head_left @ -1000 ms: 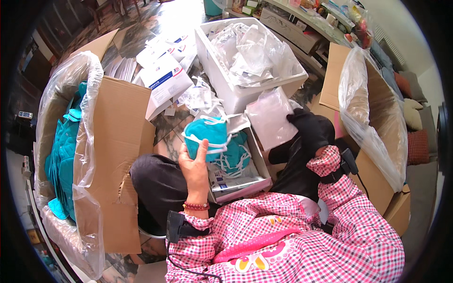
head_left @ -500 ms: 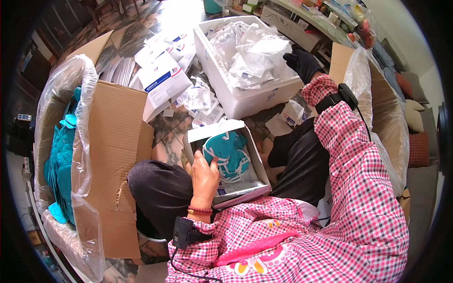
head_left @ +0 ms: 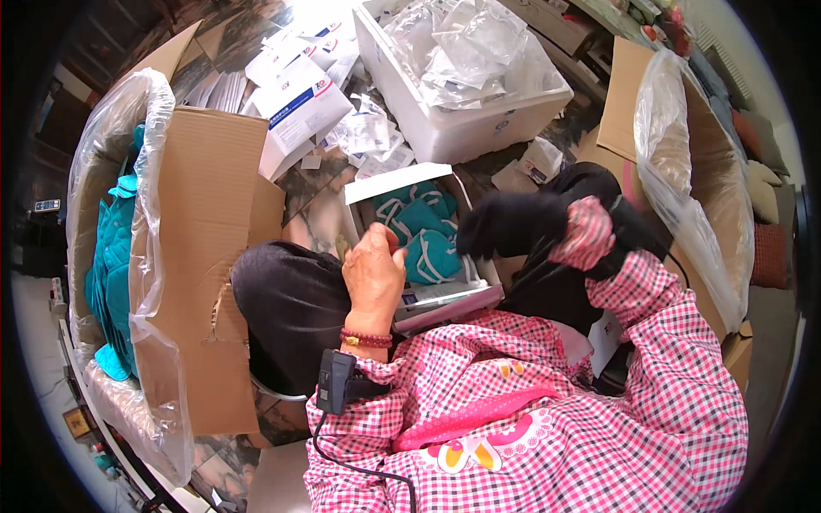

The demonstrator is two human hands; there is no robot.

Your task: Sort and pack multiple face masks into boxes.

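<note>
Masks: several teal masks point(head_left: 432, 258) with white straps lie in the small box point(head_left: 451, 309), overlapping, mostly toward its left and middle.
Small box: it stands between the bent legs, its long axis running from far-left to near-right, its white flap raised at the far end.
Left hand: bare, at the box's left side; this left hand point(head_left: 375, 272) has its fingers curled and thumb drawn in. Whether it pinches anything, I cannot tell.
Right hand: in a black glove, the right hand point(head_left: 511, 227) is blurred over the box's right side, fingers toward the left. Spread or pressed together, I cannot tell.
Hands to masks: the nearest mask lies between the two, just right of the left fingers and just left of the glove's tips. Neither is clearly nearer; contact cannot be made out.
Left carton: the carton point(head_left: 205, 274), lined with plastic, holds a teal stack point(head_left: 113, 265).
Far side: a white tub point(head_left: 500, 128) of clear packets point(head_left: 470, 51); left of it, white cartons point(head_left: 308, 107).
Right side: a lined box point(head_left: 617, 107).
</note>
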